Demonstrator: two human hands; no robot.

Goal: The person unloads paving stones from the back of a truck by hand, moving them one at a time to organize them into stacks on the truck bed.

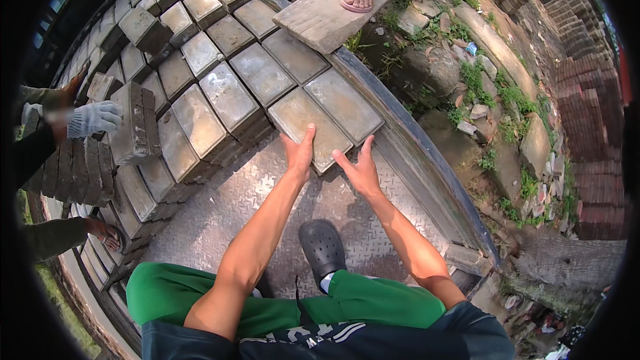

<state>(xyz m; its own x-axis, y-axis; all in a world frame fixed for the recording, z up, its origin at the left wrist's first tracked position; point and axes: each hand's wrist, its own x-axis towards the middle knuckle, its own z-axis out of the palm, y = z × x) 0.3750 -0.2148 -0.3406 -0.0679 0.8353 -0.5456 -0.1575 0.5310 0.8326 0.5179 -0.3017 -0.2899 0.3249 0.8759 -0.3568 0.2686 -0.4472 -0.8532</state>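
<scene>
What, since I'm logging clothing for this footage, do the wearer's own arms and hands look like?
The left hand and right hand are bare, with no gloves, rings or markings showing, though some fingers are hidden. The slim forearms are uncovered, without watch, band or cable. Dark blue sleeves cover the upper arms.

we see matt, rough concrete blocks (323, 125), a metal floor (207, 230) with a raised tread pattern, a weathered wooden plank (320, 21), a smooth, matt plastic-looking clog (321, 247) and a knitted cloth glove (95, 119).
</scene>
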